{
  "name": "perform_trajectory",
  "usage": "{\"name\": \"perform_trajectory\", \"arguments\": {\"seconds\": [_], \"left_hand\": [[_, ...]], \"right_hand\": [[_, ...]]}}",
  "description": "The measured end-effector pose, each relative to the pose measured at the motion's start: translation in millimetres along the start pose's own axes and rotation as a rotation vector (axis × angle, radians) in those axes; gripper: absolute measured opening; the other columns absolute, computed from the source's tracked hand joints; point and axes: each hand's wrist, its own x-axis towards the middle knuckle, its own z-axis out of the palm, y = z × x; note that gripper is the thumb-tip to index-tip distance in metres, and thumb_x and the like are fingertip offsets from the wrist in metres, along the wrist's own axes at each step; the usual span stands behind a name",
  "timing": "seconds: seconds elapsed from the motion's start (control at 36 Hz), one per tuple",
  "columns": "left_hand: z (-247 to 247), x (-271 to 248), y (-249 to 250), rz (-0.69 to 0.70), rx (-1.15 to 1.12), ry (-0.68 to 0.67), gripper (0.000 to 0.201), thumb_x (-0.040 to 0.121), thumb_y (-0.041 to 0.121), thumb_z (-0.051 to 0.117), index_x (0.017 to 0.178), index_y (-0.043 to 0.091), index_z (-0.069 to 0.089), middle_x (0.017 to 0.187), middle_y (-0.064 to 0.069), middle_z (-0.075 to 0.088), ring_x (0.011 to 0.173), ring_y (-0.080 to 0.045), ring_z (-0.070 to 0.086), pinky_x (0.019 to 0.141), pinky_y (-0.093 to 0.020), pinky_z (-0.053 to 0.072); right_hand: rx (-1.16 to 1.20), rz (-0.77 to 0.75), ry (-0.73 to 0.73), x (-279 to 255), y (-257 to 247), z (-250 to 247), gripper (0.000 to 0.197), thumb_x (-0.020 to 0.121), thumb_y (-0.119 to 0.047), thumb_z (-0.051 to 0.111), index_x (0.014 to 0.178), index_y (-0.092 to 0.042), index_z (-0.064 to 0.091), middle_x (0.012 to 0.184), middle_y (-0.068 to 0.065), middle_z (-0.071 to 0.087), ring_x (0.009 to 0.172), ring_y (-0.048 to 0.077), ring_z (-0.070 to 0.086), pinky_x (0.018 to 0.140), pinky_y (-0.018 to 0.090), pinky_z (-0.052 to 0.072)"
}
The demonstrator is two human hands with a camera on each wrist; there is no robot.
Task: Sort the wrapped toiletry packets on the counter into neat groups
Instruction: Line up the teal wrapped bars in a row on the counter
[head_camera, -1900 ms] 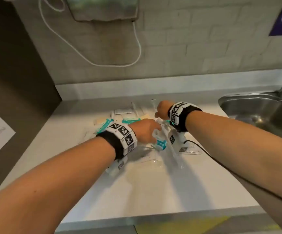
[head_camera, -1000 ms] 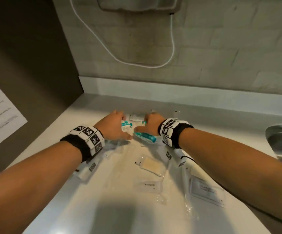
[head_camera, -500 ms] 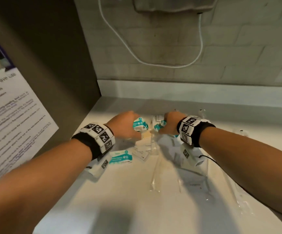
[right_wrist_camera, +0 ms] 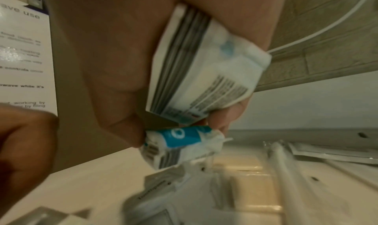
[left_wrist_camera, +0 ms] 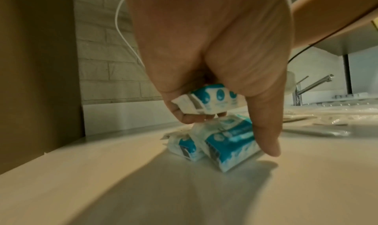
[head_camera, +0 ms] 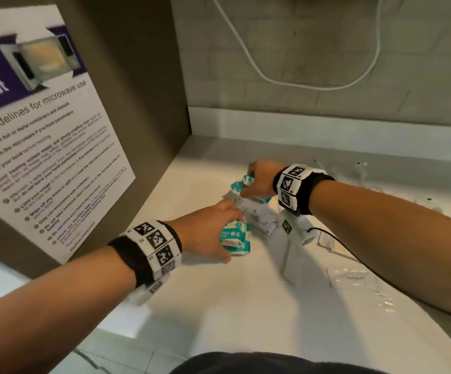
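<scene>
Both hands work over a white counter [head_camera: 219, 300] strewn with wrapped packets. My left hand [head_camera: 213, 233] grips a teal-and-white packet [left_wrist_camera: 206, 99] just above two more teal packets [left_wrist_camera: 216, 146] that lie on the counter, its thumb stretched down beside them. My right hand [head_camera: 259, 182], a little farther back, clutches a bundle of teal-and-white packets [right_wrist_camera: 202, 73] in its palm and pinches another small teal packet [right_wrist_camera: 180, 146] at its fingertips. White and clear packets [head_camera: 259, 220] lie between and below the two hands.
A brown side panel with a microwave-guidelines poster [head_camera: 38, 141] walls off the left. A brick wall with a white cable [head_camera: 313, 85] stands behind. Clear packets, one labelled toothpaste [head_camera: 354, 279], spread to the right. A tap [left_wrist_camera: 310, 86] shows at the far right.
The view has swung left toward the poster. Both hands have gathered teal packets and carried them left; the left hand has come down over two teal packets on the counter.
</scene>
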Motion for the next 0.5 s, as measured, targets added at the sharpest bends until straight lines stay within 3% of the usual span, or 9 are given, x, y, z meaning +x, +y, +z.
{"name": "perform_trajectory", "arguments": {"seconds": [0.08,0.19,0.25,0.36,0.5], "left_hand": [[1.1,-4.3,-1.8,0.029,0.033,-0.004,0.048,0.068,0.033,0.081,0.108,0.03,0.053,0.107,0.014,0.037,0.086,-0.003,0.048,0.078,-0.016,0.044],[4.5,-6.9,-1.9,0.051,0.068,-0.027,0.034,0.072,0.033,0.075,0.102,0.026,0.061,0.102,0.011,0.042,0.089,-0.012,0.055,0.08,-0.028,0.052],[7.6,-6.3,-3.1,0.077,0.054,-0.054,0.033,0.074,0.036,0.077,0.101,0.023,0.063,0.103,0.011,0.04,0.087,-0.011,0.055,0.079,-0.024,0.049],[13.8,-2.5,-4.3,0.076,0.025,0.049,0.052,0.072,0.038,0.078,0.117,0.021,0.058,0.117,0.008,0.036,0.091,-0.007,0.051,0.084,-0.017,0.045],[11.5,-2.0,-11.8,-0.092,-0.082,0.132,0.099,0.057,0.049,0.084,0.138,0.033,0.028,0.121,0.013,0.032,0.109,-0.007,0.048,0.094,-0.025,0.049]], "right_hand": [[0.013,-0.009,0.0,3.5,-8.0,1.8,0.051,0.077,-0.049,0.069,0.114,-0.015,0.06,0.097,0.003,0.063,0.087,0.024,0.061,0.072,0.031,0.05],[0.016,-0.015,0.018,5.4,-10.7,1.5,0.052,0.077,-0.048,0.069,0.116,-0.015,0.059,0.099,0.004,0.064,0.087,0.023,0.06,0.073,0.03,0.049],[0.013,-0.013,0.013,5.6,-9.4,1.4,0.051,0.077,-0.047,0.07,0.116,-0.014,0.059,0.103,0.005,0.066,0.089,0.024,0.062,0.075,0.031,0.052],[0.007,-0.014,-0.006,4.0,-5.8,3.6,0.049,0.078,-0.046,0.07,0.115,-0.014,0.06,0.105,0.006,0.067,0.092,0.024,0.064,0.079,0.034,0.055],[-0.033,-0.026,-0.019,1.9,-0.8,3.7,0.054,0.078,-0.049,0.069,0.119,-0.014,0.059,0.109,0.006,0.066,0.096,0.025,0.063,0.082,0.033,0.053]]}}
